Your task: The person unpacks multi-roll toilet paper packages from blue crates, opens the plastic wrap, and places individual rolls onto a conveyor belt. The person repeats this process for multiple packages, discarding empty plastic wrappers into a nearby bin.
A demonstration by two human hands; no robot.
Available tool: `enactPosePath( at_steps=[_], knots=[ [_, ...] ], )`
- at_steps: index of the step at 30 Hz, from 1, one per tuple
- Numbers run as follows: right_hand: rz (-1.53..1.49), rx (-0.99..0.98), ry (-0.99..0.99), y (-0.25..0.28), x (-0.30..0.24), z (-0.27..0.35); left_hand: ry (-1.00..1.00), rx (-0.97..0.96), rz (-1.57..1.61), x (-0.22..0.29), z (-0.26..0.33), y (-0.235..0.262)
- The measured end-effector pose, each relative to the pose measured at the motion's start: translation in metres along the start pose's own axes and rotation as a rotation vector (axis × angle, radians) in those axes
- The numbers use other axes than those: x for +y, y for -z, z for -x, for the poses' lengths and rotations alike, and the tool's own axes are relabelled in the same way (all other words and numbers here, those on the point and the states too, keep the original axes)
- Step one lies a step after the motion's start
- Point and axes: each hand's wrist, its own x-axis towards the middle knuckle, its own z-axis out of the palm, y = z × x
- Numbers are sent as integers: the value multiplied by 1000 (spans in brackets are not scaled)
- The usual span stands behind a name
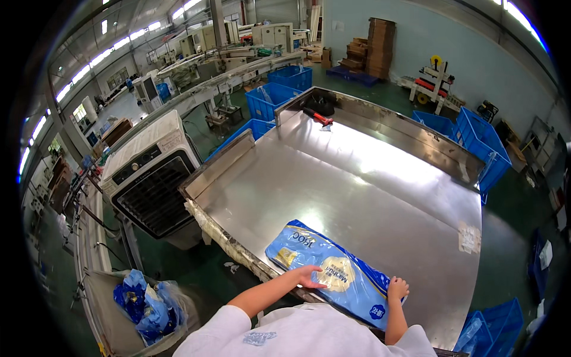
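Both forearms enter from lower edge, bare below short white sleeves. Left arm angles up and rightward, elbow bent; left hand [309,276] lies palm down, fingers extended and slightly spread. Right forearm rises near vertical; right hand [397,288] sits knuckles up, fingers curled under. Hands well apart, neither closed around anything.

Bright overhead strip lighting, white glare on the steel table [380,160], fisheye bending and dark vignette at the rim.
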Motion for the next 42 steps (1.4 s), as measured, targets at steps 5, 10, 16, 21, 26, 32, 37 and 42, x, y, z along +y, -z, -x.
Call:
enactPosePath(
  at_steps=[5,10,16,21,26,32,37,42],
  knots=[
    [16,208,181,-26,38,-44,187,-85,-187,-5,-28,-14],
    [-20,239,350,-31,-3,-62,150,-128,-643,-46,-53,-43],
    [-432,-87,795,-41,-166,28,-194,-97,-1452,-45,-55,-24],
    [-285,-420,933,-14,-277,98,-498,-25,-1451,-45,-32,31],
    [-151,-439,851,-42,-285,91,-559,56,-1493,-56,7,-14],
    [-90,-373,591,29,-107,58,-582,172,-1422,-53,-4,10],
    [160,-293,346,69,60,51,-975,207,-1852,-46,-32,1],
    [245,-164,294,51,82,36,-1375,23,-2200,-45,-52,-70]
  ],
)
